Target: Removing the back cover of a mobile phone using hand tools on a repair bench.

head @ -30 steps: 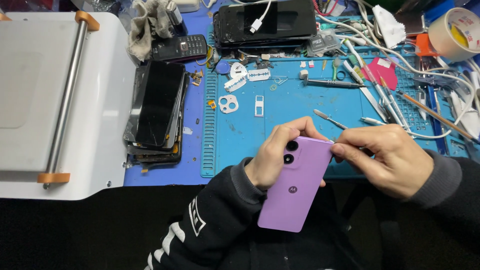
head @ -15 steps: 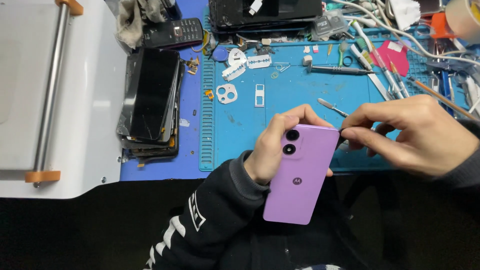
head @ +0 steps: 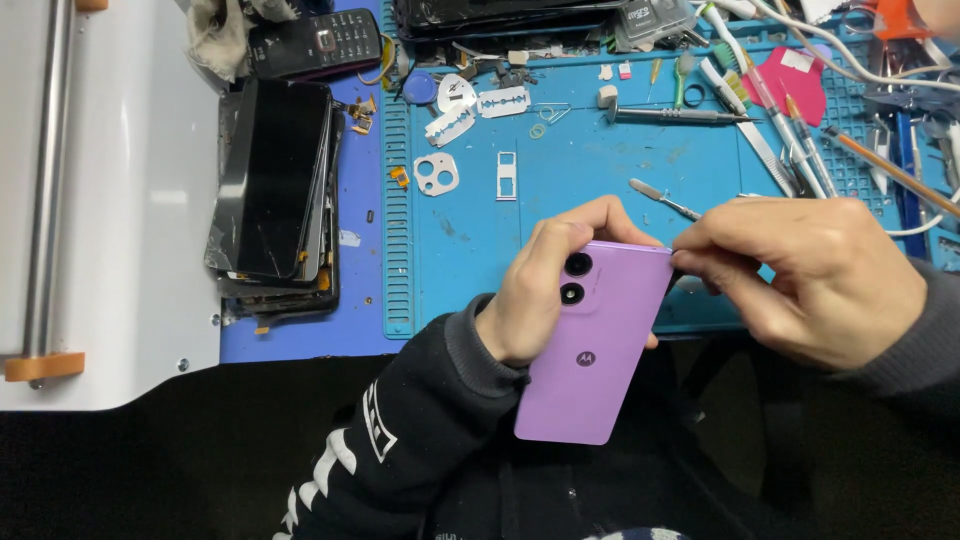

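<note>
L hand (head: 540,290) clamped round purple phone (head: 600,350), R hand (head: 800,275) fingertips pinched together at its top corner

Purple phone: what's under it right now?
Under the purple phone: left hand fingers, blue mat edge and dark clothing. Its screen side faces down, unseen; right hand covers the top corner.

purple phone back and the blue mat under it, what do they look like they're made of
The purple phone, held in the left hand, looks like matte plastic or frosted glass: even colour, soft sheen, no sharp reflections. Which one, the view leaves open. The blue mat looks like silicone or rubber: dull surface, moulded ridges along its left edge, scuffs and stains.
</note>
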